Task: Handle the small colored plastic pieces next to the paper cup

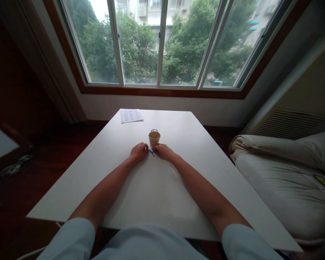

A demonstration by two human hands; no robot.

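A brown paper cup stands upright on the white table, its mouth facing up. Just in front of it lie some small blue pieces, too small to name. My left hand rests to the left of these pieces with its fingers curled together; a speck of blue shows at its fingertips. On the other side, my right hand is closed too, its fingertips close to the cup's base and the blue pieces. What either hand pinches is too small to make out.
Behind the cup is a thin dark loop. Printed sheets lie at the table's far left corner. A cushioned seat with pale covers stands along the right side. Beyond the table is a wide window.
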